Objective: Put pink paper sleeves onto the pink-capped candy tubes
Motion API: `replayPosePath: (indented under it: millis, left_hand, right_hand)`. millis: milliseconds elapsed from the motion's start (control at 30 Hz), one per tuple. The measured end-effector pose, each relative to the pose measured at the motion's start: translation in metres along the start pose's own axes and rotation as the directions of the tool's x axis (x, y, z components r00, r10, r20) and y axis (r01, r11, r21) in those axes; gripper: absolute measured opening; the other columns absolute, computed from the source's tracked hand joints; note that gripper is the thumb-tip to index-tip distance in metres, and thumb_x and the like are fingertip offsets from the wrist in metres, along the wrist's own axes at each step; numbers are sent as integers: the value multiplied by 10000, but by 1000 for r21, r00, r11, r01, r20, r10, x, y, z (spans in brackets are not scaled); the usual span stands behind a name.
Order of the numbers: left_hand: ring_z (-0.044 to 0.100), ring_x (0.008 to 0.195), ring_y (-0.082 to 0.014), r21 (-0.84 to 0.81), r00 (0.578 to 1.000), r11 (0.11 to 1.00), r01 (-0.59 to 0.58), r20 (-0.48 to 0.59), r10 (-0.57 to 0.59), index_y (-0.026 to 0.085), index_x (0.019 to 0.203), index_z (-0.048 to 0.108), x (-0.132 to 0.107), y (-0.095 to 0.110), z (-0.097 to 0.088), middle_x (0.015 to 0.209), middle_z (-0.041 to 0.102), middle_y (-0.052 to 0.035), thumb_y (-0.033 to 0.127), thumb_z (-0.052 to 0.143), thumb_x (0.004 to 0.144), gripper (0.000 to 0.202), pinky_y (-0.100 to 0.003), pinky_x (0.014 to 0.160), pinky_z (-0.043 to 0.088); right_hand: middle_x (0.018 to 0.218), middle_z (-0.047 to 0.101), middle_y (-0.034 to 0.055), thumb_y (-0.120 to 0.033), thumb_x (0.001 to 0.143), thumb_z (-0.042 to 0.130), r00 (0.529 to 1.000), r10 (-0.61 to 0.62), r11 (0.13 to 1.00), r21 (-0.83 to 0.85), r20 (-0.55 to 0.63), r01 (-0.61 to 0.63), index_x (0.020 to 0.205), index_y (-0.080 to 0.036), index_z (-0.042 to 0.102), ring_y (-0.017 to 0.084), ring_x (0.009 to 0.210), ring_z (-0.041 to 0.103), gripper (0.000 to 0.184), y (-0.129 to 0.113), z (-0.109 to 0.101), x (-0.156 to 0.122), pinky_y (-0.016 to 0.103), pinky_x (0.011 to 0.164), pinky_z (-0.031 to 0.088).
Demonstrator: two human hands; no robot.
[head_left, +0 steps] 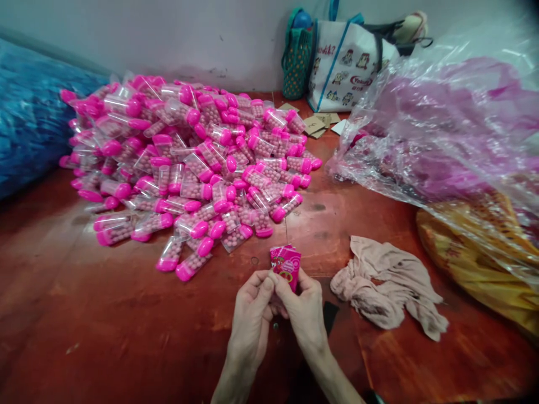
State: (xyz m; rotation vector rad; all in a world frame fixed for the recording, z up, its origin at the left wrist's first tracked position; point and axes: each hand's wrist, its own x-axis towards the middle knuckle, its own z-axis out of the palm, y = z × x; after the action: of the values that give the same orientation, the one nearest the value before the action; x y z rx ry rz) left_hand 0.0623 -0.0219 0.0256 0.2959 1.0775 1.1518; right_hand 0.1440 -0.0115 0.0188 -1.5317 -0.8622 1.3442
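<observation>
- Left hand (249, 311) and right hand (306, 308) close on small, rectangular, pink printed cards (291, 262) at their lower end.
- Light thumb pressure should keep edges aligned.

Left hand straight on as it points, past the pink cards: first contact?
Probably the near edge of the pile of pink-capped tubes, beyond the pink cards at the left hand's fingertips. Depth is unclear in one view.

Printed magenta cards (289, 265), pink-capped clear bottles (196, 166), reddish-brown table (126, 325), beige cloth (381, 286), teal pouch (296, 70), perhaps yellow-dotted
</observation>
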Motion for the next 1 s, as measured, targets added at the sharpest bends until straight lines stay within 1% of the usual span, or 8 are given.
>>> replayPosePath:
  millis: [100,167,300,367,467,600,733,1000]
  left_hand:
    - [546,521,-72,-64,1000,998,-16,-21,15,144,870,559,-1,3,-3,650,608,0,272,591,763,170,-177,513,458]
    - [572,556,-88,-77,1000,997,19,23,-18,154,931,569,0,6,-5,670,623,-8,277,618,741,232,-178,528,464]
    - [577,556,-84,-79,993,991,106,70,-100,121,851,616,4,12,-7,663,637,-21,194,674,683,193,-166,553,468]
    - [570,510,-88,-86,991,988,128,42,-125,116,796,618,6,15,-8,609,629,-20,235,655,704,155,-171,508,467]
    - [590,487,-130,-79,988,985,152,19,-151,129,838,608,10,20,-10,605,638,-37,331,597,747,222,-206,438,467]
    - [616,501,-154,-63,992,990,126,7,-126,112,856,598,12,22,-10,614,651,-56,320,595,750,233,-235,468,494]
    - [624,505,-153,-55,994,992,112,-3,-113,103,817,591,10,19,-8,618,660,-60,287,596,755,193,-239,497,503]
    - [643,592,-170,-40,994,994,98,45,-96,99,848,584,9,16,-7,659,675,-73,226,552,791,143,-275,589,508]
  right_hand:
    - [680,565,-12,-290,733,601,997,-45,993,-106,55,51,763,-151,608,117,620,519,142,-3,1,-4,210,569,436]
    - [808,590,13,-248,734,598,988,-97,982,-150,121,115,812,-164,626,148,742,550,118,-6,1,-5,233,660,451]
    - [933,575,37,-159,727,586,952,-194,938,-239,236,250,825,-169,645,174,877,541,115,-14,-4,-7,266,780,436]
    - [1008,563,34,-127,691,625,926,-197,930,-239,322,281,931,-184,629,176,935,529,246,-17,-8,-8,267,829,424]
    - [1098,552,9,-107,663,670,881,-208,937,-171,424,304,1134,-241,532,160,995,518,509,-17,-15,-7,249,876,406]
    - [973,603,-2,-100,712,635,887,-261,928,-153,381,339,1064,-238,585,135,857,563,381,-9,-19,-3,234,796,440]
    - [921,625,1,-102,705,646,897,-301,934,-91,325,347,1003,-227,624,140,814,575,324,-2,-17,-2,240,760,458]
    - [881,649,-5,-126,668,696,931,-233,965,-49,283,256,945,-220,651,138,782,597,296,2,-20,1,224,714,471]
